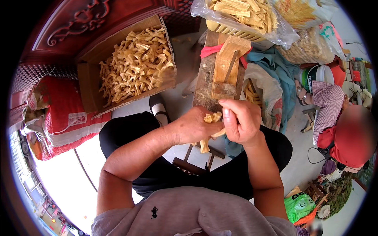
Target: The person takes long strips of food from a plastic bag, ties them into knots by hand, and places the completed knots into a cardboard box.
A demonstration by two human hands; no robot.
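Left hand [193, 128] and right hand [240, 120] clasped around yellow strip [204, 145]

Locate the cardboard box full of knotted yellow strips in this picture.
In the head view, the cardboard box sits upper left, on the person's left, between the red sack and the wooden bench, beyond the left hand.

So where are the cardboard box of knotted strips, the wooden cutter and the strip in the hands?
cardboard box [87, 80]: head view, bare left wall.
wooden cutter [227, 59]: head view, top board.
strip [204, 146]: head view, lower end under the hands.
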